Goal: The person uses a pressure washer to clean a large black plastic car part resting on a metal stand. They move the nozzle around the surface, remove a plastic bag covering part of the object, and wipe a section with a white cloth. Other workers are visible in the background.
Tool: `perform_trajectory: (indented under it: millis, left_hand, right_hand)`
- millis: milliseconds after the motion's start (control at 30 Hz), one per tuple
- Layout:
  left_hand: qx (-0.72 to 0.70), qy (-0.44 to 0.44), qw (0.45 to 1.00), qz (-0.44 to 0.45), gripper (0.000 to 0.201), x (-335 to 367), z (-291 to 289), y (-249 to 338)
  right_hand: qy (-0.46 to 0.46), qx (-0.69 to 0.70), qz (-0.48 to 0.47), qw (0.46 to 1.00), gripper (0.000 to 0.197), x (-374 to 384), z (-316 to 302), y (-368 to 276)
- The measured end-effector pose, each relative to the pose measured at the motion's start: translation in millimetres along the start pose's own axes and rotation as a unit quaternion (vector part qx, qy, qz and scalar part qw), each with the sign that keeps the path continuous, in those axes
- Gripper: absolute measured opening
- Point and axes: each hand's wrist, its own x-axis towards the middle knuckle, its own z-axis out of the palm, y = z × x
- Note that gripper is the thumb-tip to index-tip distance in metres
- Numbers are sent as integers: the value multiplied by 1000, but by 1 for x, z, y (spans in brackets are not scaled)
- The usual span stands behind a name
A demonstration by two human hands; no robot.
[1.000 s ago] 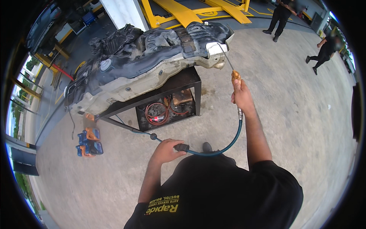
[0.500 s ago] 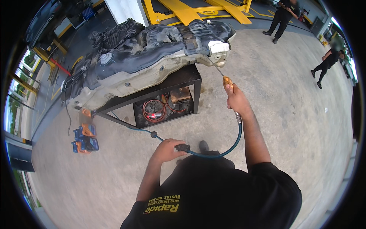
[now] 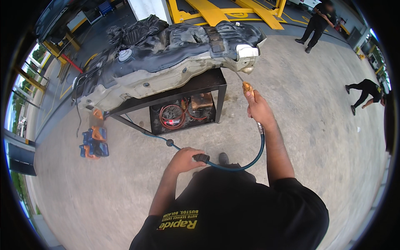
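Note:
My right hand [image 3: 261, 109] is closed around an orange air blow gun [image 3: 248, 88]. The gun's thin metal nozzle points up and left at the lower edge of a large vehicle part [image 3: 143, 62], near its right end; I cannot tell whether they touch. This part looks like a fuel tank, dark on top with a dirty off-white lower side. A dark teal air hose [image 3: 263, 143] curves down from the gun's metal coupling to my left hand [image 3: 183, 160]. The left fingers are closed around a black ribbed sleeve [image 3: 202, 158] on the hose.
A black metal table [image 3: 204, 82] bears the part; its lower shelf holds a coiled red hose [image 3: 171, 116]. Blue and orange bottles [image 3: 95, 143] stand on the floor at left. A yellow car lift [image 3: 225, 14] is behind. Two people [image 3: 318, 25] are at the far right.
The part and table have shifted right in the picture, and less of the nozzle shows against the part. Both hands keep their grips. The person at the right edge now bends forward.

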Motion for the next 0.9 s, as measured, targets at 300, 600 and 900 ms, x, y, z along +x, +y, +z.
perform_trajectory:
  millis: [300, 600, 900]
  left_hand:
    - [-19, 2, 1000, -7, 52, -9, 7, -4]
    - [-8, 16, 1000, -8, 54, -29, 8, -6]
    - [-18, 0, 1000, 6, 54, -63, 15, -15]
  right_hand:
    - [-124, 82, 6, 989, 44, -18, 8, -23]
    - [-68, 23, 38, 997, 51, -42, 17, -35]
    - [-83, 78, -6, 993, 47, -82, 48, -33]
